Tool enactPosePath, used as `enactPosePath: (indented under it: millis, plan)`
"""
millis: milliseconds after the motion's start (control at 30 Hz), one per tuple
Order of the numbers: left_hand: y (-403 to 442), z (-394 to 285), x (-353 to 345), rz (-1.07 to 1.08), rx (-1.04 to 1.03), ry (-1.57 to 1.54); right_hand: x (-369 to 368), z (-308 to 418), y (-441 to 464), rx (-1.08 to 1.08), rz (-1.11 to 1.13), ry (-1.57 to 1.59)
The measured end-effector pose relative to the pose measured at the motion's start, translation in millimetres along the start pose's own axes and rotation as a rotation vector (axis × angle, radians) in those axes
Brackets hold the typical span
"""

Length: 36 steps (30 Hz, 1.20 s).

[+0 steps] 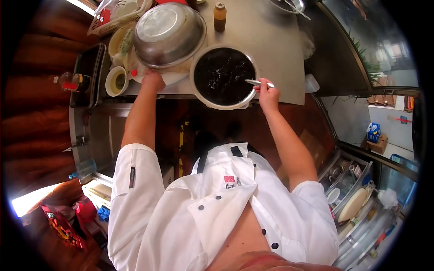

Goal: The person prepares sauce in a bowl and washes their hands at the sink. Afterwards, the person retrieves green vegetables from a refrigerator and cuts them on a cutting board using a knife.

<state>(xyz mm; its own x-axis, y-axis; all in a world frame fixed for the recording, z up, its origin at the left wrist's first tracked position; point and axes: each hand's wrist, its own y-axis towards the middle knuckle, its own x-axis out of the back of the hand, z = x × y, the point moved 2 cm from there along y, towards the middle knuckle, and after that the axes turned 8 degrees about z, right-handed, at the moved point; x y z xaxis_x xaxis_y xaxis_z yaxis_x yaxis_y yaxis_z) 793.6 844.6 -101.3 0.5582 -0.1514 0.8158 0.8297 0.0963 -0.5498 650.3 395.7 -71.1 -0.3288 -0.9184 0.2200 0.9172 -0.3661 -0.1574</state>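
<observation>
Red-labelled bottle (pixel 74 82) lies across black trays (pixel 89 67) at the far 9 o'clock; it could roll if the trays were knocked. Next inward, a white bowl (pixel 114 90) sits near the counter's front edge, where the left forearm could catch it. The left hand (pixel 153 80) is closed at the 6 o'clock side of an upturned metal basin (pixel 169 36); whether it grips the rim or the white surface beneath cannot be told. A pull there could drag the basin and whatever it covers.

A white-rimmed tub (pixel 196 91) of dark liquid (pixel 224 72) stands at the basin's 4 o'clock, its 6 o'clock rim appearing to overhang the counter (pixel 282 58). Spillage onto the coat is judged the main hazard, from leaning or brisk movement. A sauce bottle (pixel 219 17), upright at the tub's 12 o'clock, could topple if bumped. The right hand (pixel 268 92), well apart from the left, is clamped on a metal utensil (pixel 255 82) entering at 3 o'clock; a slip could splash.
</observation>
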Motion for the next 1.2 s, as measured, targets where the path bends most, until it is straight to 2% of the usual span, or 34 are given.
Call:
enactPosePath:
  millis: [67,200,233,333,367,467,500,633,800,867,1000,1133,1200]
  plan:
    - [3,2,-1,0.016,-0.002,-0.044,-3,5,-7,0.026,0.106,-0.028]
    - [-3,-2,1,-0.021,0.026,-0.031,-1,-3,-2,-0.042,-0.015,0.079]
    - [-3,-2,3,-0.023,0.029,-0.031,-5,-6,-4,-0.056,0.052,0.038]
    - [-9,-3,6,0.023,0.012,-0.073,-5,6,-7,-0.015,0.065,-0.016]
    - [-9,-3,6,0.018,0.020,-0.062,-6,3,-4,-0.016,0.010,0.103]
    - [-7,-2,6,0.009,0.032,-0.058,-5,-1,-2,-0.053,0.076,0.063]
    - [-8,-3,6,0.012,0.028,-0.060,-9,-3,-5,0.002,0.104,0.081]
    - [-4,-4,1,0.012,0.029,-0.040,-1,-8,5,-0.042,-0.013,0.116]
    - [-2,0,-2,-0.045,0.012,-0.075,-6,0,-2,-0.043,0.117,0.003]
    - [-7,-6,4,-0.013,0.032,-0.060,-7,-6,3,-0.083,-0.026,0.178]
    - [-8,-4,5,-0.001,0.019,-0.071,-13,1,-3,-0.036,0.094,0.083]
    - [-10,-4,7,0.000,0.018,-0.110,-8,-7,6,-0.068,0.011,0.140]
    - [-9,-4,4,-0.069,0.021,-0.082,-9,0,2,-0.069,0.091,0.089]
